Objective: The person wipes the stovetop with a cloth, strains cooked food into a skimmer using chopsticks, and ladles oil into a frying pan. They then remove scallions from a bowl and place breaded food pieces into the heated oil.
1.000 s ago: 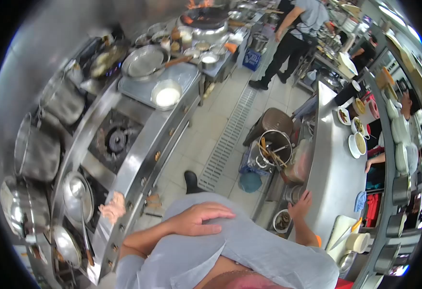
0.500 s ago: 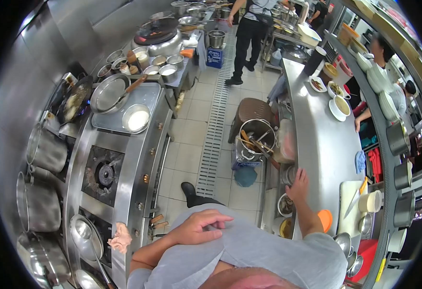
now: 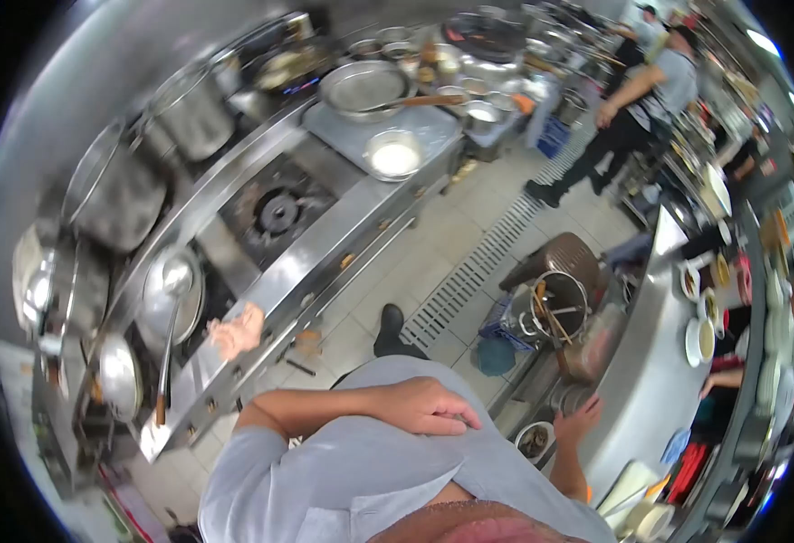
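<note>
My left hand (image 3: pixel 426 406) lies against the front of my grey shirt (image 3: pixel 325 471), its fingers loosely curled and close together; whether anything is under them is hidden. At the edge of the steel counter (image 3: pixel 632 362) on the right rests my right hand (image 3: pixel 578 421), fingers apart, nothing held. Just beside it are metal containers (image 3: pixel 569 396) on a lower shelf and a bowl of dark food (image 3: pixel 533 441). A pinkish cloth (image 3: pixel 236 332) is bunched on the stove's front edge, away from both hands.
On the left stand a burner (image 3: pixel 279 210), a ladle in a wok lid (image 3: pixel 175 276) and large pots (image 3: pixel 116 195). A pot of utensils (image 3: pixel 560 303) sits beside a brown stool (image 3: pixel 564 260). A person (image 3: pixel 660 90) stands farther along the aisle. A knife lies at lower right.
The view has swung left and tilted, so the stove and counter appear rotated. My left hand's fingers look more curled. My right hand stays at the counter edge.
</note>
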{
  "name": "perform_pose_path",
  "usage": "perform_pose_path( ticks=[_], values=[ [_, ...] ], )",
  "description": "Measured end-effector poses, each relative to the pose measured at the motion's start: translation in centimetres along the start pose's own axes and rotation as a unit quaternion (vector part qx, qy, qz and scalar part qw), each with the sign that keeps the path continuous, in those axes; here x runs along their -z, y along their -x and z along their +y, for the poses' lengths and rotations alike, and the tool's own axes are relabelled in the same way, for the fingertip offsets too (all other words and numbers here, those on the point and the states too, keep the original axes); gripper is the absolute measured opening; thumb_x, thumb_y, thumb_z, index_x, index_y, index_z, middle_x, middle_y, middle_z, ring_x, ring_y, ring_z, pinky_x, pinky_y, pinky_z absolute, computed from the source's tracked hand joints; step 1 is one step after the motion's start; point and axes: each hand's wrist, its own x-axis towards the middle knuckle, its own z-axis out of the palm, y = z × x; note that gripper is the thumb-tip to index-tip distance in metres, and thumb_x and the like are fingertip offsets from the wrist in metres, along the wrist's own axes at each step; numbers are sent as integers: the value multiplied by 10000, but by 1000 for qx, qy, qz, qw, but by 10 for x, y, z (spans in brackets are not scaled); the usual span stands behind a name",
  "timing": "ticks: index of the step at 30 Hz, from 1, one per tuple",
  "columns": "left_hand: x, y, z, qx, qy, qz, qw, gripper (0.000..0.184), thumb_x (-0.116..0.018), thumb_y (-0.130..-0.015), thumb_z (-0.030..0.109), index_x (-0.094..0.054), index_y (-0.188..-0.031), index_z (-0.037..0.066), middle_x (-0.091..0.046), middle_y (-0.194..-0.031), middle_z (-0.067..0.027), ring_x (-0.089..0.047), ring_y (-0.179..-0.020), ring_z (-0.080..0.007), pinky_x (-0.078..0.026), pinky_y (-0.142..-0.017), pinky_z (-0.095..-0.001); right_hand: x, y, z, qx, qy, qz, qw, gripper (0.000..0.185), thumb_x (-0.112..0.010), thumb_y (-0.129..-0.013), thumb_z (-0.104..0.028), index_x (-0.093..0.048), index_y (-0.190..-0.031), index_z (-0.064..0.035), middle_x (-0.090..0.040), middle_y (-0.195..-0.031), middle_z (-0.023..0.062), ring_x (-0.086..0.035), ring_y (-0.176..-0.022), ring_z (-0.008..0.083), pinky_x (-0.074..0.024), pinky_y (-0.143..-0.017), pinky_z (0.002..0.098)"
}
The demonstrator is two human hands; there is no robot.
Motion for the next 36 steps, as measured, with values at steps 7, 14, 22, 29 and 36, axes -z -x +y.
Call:
perform_pose_path(
  ticks=[7, 14, 22, 29, 36],
  values=[
    [-2, 18, -12, -45, 62, 99, 992, 322, -637, -981, 242, -655, -1258, 79, -510, -621, -1, -471, -581, -98, -400, -582, -290, 9, 3, -11, -12, 35, -13, 999, 1160, -858, -687, -233, -143, -1565, 21, -225, -1581, 278, -256, -1455, 428, -227, -1208, 487],
    [1, 14, -13, -72, 40, 114, 990, 321, -651, -976, 243, -656, -1249, 74, -499, -624, 3, -469, -582, -101, -401, -583, -286, 9, 4, -14, -22, 55, -10, 998, 1149, -861, -697, -246, -156, -1566, 14, -247, -1577, 268, -278, -1447, 420, -250, -1202, 473],
    [4, -6, -6, -33, 26, 75, 996, 329, -667, -934, 154, -665, -1254, 75, -510, -646, 20, -472, -601, -88, -404, -594, -266, -2, 3, 2, -1, 24, 16, 1000, 1092, -824, -698, -270, -212, -1564, -8, -279, -1563, 262, -307, -1437, 409, -256, -1184, 491],
    [10, -18, 4, -4, 18, 41, 999, 365, -688, -902, 123, -672, -1265, 87, -552, -671, 28, -494, -627, -84, -418, -615, -251, 11, 1, -2, -56, 28, -24, 998, 1097, -808, -732, -263, -151, -1579, -26, -253, -1583, 234, -275, -1452, 397, -223, -1200, 497],
    [42, 5, -1, -35, -54, 145, 987, 388, -694, -915, 166, -648, -1291, 84, -590, -685, 11, -526, -614, -86, -426, -594, -264, 9, 2, -5, 1, -1, 11, 1000, 1101, -845, -691, -198, -197, -1553, 23, -273, -1554, 276, -300, -1427, 441, -269, -1173, 517]
  ],
)
